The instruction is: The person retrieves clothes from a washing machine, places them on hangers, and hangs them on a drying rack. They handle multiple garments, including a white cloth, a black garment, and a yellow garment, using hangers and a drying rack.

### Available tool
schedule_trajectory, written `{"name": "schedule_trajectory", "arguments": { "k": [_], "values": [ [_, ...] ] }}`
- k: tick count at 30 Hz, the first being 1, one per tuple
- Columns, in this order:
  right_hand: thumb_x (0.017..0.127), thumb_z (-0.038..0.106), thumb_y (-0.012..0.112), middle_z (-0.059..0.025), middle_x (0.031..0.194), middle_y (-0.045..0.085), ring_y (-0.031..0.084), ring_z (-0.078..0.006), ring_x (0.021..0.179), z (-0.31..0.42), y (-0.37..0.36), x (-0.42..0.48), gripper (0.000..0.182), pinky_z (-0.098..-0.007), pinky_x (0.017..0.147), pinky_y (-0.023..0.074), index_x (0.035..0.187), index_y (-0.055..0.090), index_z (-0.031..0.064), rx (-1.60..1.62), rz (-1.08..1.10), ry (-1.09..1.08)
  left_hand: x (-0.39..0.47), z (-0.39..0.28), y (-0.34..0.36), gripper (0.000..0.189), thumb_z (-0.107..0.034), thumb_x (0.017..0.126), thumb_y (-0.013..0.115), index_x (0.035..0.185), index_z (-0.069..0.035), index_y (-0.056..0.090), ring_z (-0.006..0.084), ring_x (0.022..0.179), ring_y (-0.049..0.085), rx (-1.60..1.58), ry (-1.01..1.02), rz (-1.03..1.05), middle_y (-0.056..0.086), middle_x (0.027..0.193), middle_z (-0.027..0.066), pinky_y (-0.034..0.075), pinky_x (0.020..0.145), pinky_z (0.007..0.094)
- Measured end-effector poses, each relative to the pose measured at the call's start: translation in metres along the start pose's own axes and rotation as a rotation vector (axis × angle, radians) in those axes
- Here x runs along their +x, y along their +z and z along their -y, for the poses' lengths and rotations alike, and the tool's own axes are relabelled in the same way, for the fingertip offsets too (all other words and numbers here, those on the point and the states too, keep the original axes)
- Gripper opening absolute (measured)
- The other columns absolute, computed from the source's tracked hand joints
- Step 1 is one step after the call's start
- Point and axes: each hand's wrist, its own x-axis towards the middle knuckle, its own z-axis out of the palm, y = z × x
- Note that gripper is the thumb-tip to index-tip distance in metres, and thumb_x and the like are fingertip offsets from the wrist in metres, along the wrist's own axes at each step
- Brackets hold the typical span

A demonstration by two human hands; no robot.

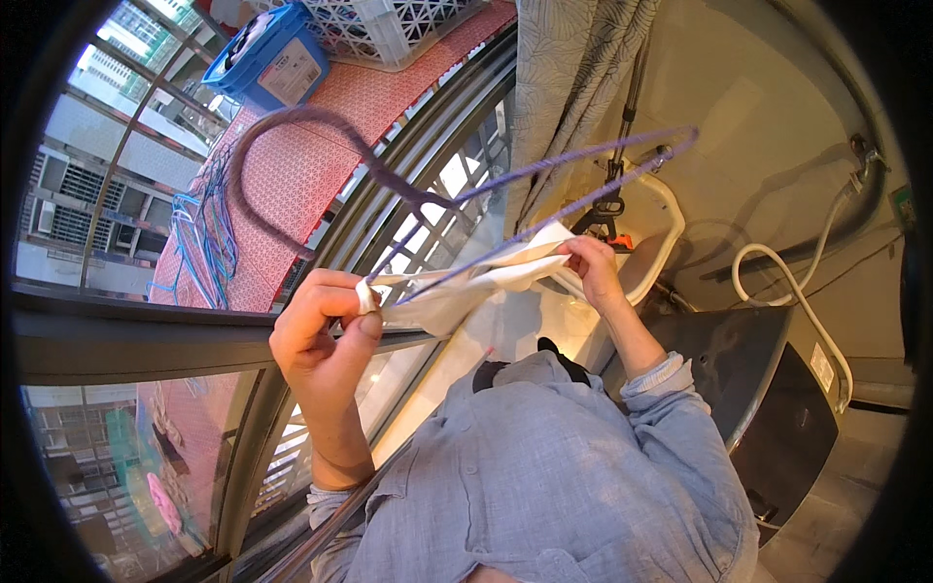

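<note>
A purple clothes hanger (pixel 415 195) is tilted in front of me, its large hook curving to the left. My left hand (pixel 324 328) pinches one edge of a white cloth garment (pixel 466 295) around the hanger's near left end. On the other side, my right hand (pixel 594 266) grips the garment's opposite edge between thumb and fingers. The cloth is stretched between both hands, under the hanger's lower bar. The hanger's far right end stands out beyond my right hand, with no cloth on it. What garment it is, I cannot tell.
A window ledge with a red patterned mat (pixel 291 167) bears a blue plastic tub (pixel 280 65), a white basket (pixel 379 29) and several wire hangers (pixel 200 233). A patterned curtain (pixel 554 87) hangs ahead. To the right stand a dark appliance (pixel 729 364) and a white hose (pixel 809 284).
</note>
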Motion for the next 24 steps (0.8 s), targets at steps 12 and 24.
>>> {"name": "schedule_trajectory", "arguments": {
  "k": [12, 24],
  "values": [
    [0.068, -0.006, 0.06, -0.0054, 0.087, 0.06, 0.058, -0.0119, 0.077, 0.031, 0.01, -0.02, 0.047, -0.0227, 0.067, 0.0456, 0.113, 0.047, -0.0042, -0.299, -0.166, -0.296, 0.0, 0.007, 0.0, 0.008, 0.009, 0.071, 0.057, 0.077, 0.004, 0.057, 0.0068, 0.068, 0.047, -0.071, -0.047, 0.055, 0.056, 0.084, 0.008, 0.036, 0.061, 0.0177],
    [0.078, 0.002, 0.061, 0.0024, 0.07, 0.053, 0.043, -0.0032, 0.051, 0.109, 0.009, -0.031, 0.023, -0.0171, 0.044, 0.0316, 0.101, 0.056, 0.0015, -0.16, -0.196, -0.348, -0.014, 0.04, -0.015, 0.008, 0.009, 0.069, 0.059, 0.073, 0.003, 0.056, 0.0055, 0.064, 0.046, 0.01, -0.162, 0.087, 0.055, 0.077, 0.0041, 0.033, 0.055, 0.0175]
  ]
}}
